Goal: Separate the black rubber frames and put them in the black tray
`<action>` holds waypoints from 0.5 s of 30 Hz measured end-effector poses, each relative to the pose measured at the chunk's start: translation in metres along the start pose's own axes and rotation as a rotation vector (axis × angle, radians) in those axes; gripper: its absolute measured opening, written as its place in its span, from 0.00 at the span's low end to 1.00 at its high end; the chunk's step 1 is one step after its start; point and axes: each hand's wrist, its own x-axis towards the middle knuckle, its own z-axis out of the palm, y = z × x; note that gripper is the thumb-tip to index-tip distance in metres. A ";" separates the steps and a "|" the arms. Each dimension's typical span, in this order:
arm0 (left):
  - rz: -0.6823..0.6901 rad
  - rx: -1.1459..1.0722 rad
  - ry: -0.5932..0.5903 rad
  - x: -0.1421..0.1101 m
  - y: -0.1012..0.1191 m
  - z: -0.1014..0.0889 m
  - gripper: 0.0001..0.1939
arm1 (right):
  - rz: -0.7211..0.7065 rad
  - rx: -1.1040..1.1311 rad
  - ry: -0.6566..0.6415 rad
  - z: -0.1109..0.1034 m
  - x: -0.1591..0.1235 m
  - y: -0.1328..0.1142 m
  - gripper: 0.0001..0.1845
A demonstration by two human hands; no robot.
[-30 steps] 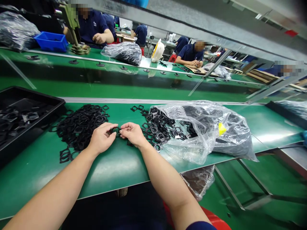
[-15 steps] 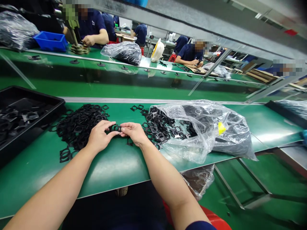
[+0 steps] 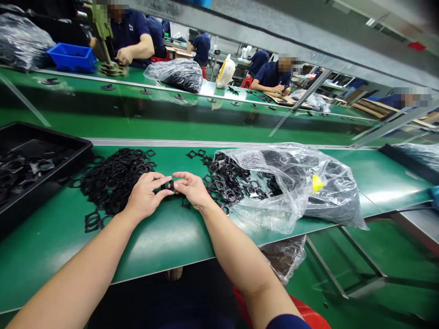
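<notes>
Between my two hands, over the green tabletop [image 3: 161,242], is a small black plastic ring part [image 3: 168,185], largely covered by the fingers. My left hand [image 3: 146,194] grips it from the left with thumb and fingertips. From the right, my right hand [image 3: 190,188] pinches its other edge. A heap of similar black ring parts [image 3: 113,183] lies left of my left hand. More loose black parts [image 3: 224,178] spread to the right of my right hand, by the mouth of a clear plastic bag [image 3: 329,192] full of dark parts.
A black tray [image 3: 68,160] holding black parts stands at the left. Behind the bench runs a green conveyor [image 3: 137,119] with spaced black pieces beside it. Co-workers [image 3: 132,41] sit across. A metal beam [image 3: 260,34] crosses overhead; a red stool [image 3: 305,315] is below.
Both hands stay in nearly the same place. The fingers have closed in around the black ring part, and less of it shows now.
</notes>
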 end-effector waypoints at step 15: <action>-0.012 -0.093 0.052 0.000 0.001 -0.001 0.16 | -0.056 0.086 -0.032 0.000 0.002 0.003 0.23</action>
